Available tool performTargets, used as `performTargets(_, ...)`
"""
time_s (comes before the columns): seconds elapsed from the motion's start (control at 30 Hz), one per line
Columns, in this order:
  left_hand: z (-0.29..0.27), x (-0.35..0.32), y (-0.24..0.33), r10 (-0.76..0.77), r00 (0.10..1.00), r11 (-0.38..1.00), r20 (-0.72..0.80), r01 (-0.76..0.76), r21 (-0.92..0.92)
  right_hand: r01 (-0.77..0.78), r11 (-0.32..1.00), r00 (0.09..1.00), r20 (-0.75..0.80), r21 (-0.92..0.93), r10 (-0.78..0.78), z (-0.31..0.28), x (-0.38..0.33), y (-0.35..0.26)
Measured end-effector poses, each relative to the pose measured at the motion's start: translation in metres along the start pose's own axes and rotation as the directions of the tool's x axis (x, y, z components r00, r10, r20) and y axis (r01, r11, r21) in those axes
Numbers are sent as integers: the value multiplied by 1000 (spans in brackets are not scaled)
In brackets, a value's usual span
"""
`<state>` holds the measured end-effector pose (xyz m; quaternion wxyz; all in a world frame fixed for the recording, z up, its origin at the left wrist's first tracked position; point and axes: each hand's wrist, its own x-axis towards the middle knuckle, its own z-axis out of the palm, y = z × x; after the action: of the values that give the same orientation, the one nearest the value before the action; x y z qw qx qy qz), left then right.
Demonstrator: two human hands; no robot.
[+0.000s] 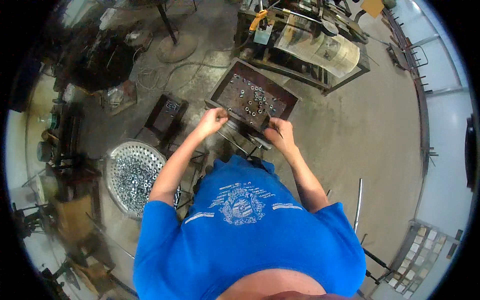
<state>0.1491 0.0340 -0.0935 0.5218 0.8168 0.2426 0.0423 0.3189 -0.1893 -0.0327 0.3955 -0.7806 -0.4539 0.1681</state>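
Note:
A shallow rusty metal tray (pixel 266 79) stands in front of me with several loose metal nuts (pixel 259 95) scattered over its bottom. My left hand (pixel 214 121) is at the tray's near left corner, fingers curled together in a pinch. Along the near edge, to the right, my right hand (pixel 281 134) is closed too, thumb and fingers drawn in beside the tray's wall. Whatever either hand may hold is too small or hidden to make out. Below the tray's near edge, between my hands, are metal bars (pixel 237 142).
At my left, a round perforated metal basin (pixel 111 182) holds a heap of nuts. Beyond it sits a small dark box (pixel 161 117) with a few metal parts. A workbench (pixel 325 82) with paper and an orange-handled air gun (pixel 258 21) stands ahead; a fan base (pixel 177 49) is farther left.

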Motion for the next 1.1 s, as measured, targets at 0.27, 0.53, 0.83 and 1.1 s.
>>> performTargets(0.27, -94, -118, -67, -157, 955, 964, -253, 204, 171, -297, 937, 946, 192, 184, 262, -2, -47, -27)
performTargets(0.53, -147, -284, -102, -476, 587, 864, -655, 449, -225, -64, 983, 932, 363, 172, -3, 32, -15, -63)
performTargets(0.83, -106, -315, -135, -494, 623, 752, -607, 656, 61, 103, 987, 893, 425, 127, -148, 58, -10, -103)
performTargets(1.1, -107, -280, -141, -398, 765, 637, -506, 628, 447, 109, 983, 893, 420, 146, -162, 62, -17, -112)
